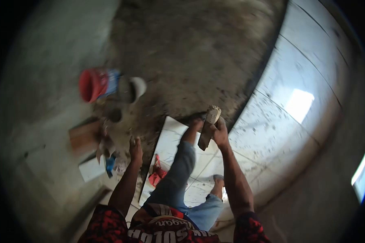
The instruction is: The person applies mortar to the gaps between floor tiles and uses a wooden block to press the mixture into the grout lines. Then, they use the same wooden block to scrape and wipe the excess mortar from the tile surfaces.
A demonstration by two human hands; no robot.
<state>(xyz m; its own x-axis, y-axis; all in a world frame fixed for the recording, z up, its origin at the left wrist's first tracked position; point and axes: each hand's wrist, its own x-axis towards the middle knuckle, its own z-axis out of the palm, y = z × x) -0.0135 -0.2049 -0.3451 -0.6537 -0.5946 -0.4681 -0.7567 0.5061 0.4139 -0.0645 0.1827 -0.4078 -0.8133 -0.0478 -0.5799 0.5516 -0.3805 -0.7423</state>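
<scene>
My right hand (220,133) is wrapped round a short wooden block (207,131) with a rough, mortar-coloured upper end. It holds the block tilted above the edge of the white marbled tiles (247,133). My left hand (136,149) is apart from it, over the dirty floor strip to the left. Its fingers look stretched out, somewhat blurred, and nothing shows in them. One bare foot (196,123) is near the block, at the tile edge.
A red bucket (87,86) lies left of the bare rough floor (190,52), beside a pale round container (139,88). Nearby are a brown board (84,137), a white tile piece (91,169) and a blue object (110,165). Something red (157,176) rests on the tiles.
</scene>
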